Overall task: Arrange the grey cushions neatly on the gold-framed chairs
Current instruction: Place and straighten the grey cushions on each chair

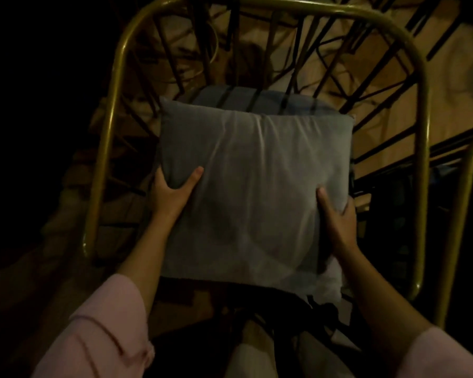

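Note:
A square grey cushion (254, 192) fills the middle of the head view, held over the seat of a gold-framed chair (421, 110) with dark wire spokes. My left hand (172, 195) grips the cushion's left edge, thumb on top. My right hand (337, 216) grips its right edge the same way. A second grey cushion (257, 100) shows behind the held one's far edge, partly covered by it and crossed by dark spokes. The seat itself is hidden under the held cushion.
Part of another gold chair frame (459, 214) stands at the right edge. Light flooring (448, 85) shows through the spokes at the back right. The left side of the scene is too dark to read. Pink sleeves cover both my forearms.

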Demonstrator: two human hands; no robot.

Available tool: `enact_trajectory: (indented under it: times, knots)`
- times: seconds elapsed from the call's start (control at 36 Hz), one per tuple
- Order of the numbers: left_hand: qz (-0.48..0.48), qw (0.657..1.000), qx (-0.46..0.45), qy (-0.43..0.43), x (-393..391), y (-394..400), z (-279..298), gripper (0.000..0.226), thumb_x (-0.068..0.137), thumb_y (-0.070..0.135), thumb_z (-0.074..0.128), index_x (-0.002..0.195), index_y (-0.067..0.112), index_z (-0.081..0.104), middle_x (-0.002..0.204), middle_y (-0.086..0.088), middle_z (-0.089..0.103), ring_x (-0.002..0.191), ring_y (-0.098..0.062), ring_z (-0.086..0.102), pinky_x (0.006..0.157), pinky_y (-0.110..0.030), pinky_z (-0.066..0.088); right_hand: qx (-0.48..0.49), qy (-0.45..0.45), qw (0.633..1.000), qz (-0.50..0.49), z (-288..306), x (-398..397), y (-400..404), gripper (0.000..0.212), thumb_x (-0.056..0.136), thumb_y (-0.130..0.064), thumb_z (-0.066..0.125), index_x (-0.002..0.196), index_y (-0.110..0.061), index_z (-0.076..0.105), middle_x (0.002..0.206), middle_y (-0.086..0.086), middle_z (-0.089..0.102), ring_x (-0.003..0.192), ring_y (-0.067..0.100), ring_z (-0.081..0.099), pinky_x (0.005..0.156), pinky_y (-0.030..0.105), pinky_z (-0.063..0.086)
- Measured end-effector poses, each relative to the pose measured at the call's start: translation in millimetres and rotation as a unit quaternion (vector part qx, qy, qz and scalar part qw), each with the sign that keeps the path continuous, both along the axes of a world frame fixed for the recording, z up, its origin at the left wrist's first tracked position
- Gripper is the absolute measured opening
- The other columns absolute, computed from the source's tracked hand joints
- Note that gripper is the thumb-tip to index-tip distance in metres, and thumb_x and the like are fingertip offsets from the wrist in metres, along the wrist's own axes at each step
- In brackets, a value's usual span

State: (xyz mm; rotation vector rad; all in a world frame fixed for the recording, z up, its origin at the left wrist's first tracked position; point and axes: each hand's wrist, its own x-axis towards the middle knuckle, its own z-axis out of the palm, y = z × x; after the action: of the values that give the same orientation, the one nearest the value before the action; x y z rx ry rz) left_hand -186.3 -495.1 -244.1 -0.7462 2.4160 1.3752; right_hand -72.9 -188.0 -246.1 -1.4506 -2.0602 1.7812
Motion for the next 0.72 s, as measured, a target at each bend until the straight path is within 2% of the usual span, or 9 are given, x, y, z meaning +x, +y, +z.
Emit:
enact_trajectory:
  times: [0.14,0.22,0.31,0.42,0.47,0.53,0.56,0.64,0.72]
  knots:
    - [-0.045,0.998,0.009,-0.048,6,13,-33,0.142,0.033,0.092,0.065,0.152,0.027,0.022,0.155,-0.003,0.038,0.138,-0.025,0.042,0.114,-0.044,0.036,0.005,-0.016,0.996,0.091,-28,-10,25,0.086,0.078,-0.059,0.071,0.148,-0.019,0.042,0.144,0.003,0.053,0.127,0.024,0.055,0.093,0.033,0.050]
    - [-0.053,0.997,-0.010,-0.059,4,12,-44,0.140,0.033,0.094,0.065,0.151,0.034,0.018,0.155,-0.003,0.037,0.138,-0.027,0.042,0.113,-0.048,0.037,0.004,-0.020,0.987,0.159,-39,-17,36,0.087,0.079,-0.060,0.069,0.150,-0.019,0.040,0.147,0.003,0.052,0.132,0.025,0.052,0.104,0.044,0.049]
    - [-0.050,0.995,-0.030,-0.078,3,15,-47,0.145,0.029,0.097,0.059,0.152,0.034,0.016,0.156,-0.005,0.035,0.137,-0.030,0.043,0.112,-0.048,0.038,-0.012,-0.023,0.979,0.201,-41,-25,46,0.090,0.079,-0.063,0.069,0.151,-0.018,0.038,0.149,0.004,0.050,0.134,0.026,0.051,0.107,0.050,0.047]
    - [-0.052,0.993,-0.057,-0.086,7,18,-40,0.141,0.035,0.095,0.059,0.153,0.034,0.014,0.158,-0.009,0.030,0.141,-0.033,0.037,0.115,-0.049,0.033,-0.033,-0.042,0.980,0.190,-37,-25,49,0.092,0.079,-0.058,0.071,0.152,-0.014,0.036,0.150,0.008,0.048,0.135,0.029,0.050,0.107,0.046,0.046]
    - [-0.069,0.989,-0.084,-0.096,10,19,-34,0.134,0.043,0.093,0.058,0.154,0.035,0.010,0.160,-0.012,0.024,0.144,-0.036,0.029,0.117,-0.053,0.026,-0.034,-0.057,0.980,0.188,-31,-20,49,0.082,0.086,-0.048,0.069,0.151,-0.010,0.036,0.150,0.009,0.047,0.133,0.030,0.050,0.100,0.036,0.047]
    - [-0.090,0.984,-0.106,-0.111,15,23,-27,0.129,0.052,0.090,0.059,0.155,0.034,0.006,0.162,-0.013,0.014,0.147,-0.038,0.019,0.119,-0.057,0.018,-0.029,-0.087,0.978,0.190,-22,-10,48,0.071,0.091,-0.040,0.068,0.146,-0.006,0.041,0.145,0.012,0.050,0.126,0.028,0.054,0.092,0.033,0.048]
    - [-0.103,0.981,-0.117,-0.119,18,27,-22,0.127,0.055,0.088,0.060,0.155,0.033,0.004,0.163,-0.012,0.009,0.148,-0.038,0.015,0.119,-0.057,0.016,-0.030,-0.099,0.975,0.195,-15,-3,48,0.066,0.092,-0.037,0.068,0.143,-0.002,0.046,0.140,0.013,0.054,0.122,0.027,0.057,0.092,0.033,0.050]
    - [-0.143,0.973,-0.146,-0.108,32,47,-4,0.124,0.063,0.079,0.065,0.156,0.027,0.003,0.164,-0.010,0.002,0.149,-0.036,0.010,0.119,-0.056,0.013,-0.050,-0.086,0.969,0.225,10,21,50,0.051,0.094,-0.024,0.068,0.136,0.001,0.056,0.133,0.018,0.062,0.122,0.033,0.060,0.104,0.048,0.049]
    - [-0.165,0.974,-0.148,-0.053,56,80,16,0.116,0.069,0.069,0.069,0.155,0.022,0.008,0.163,-0.014,0.006,0.149,-0.037,0.012,0.119,-0.056,0.016,-0.025,-0.054,0.979,0.196,41,51,59,0.069,0.088,-0.035,0.073,0.145,-0.007,0.044,0.137,0.006,0.057,0.124,0.024,0.057,0.105,0.047,0.048]
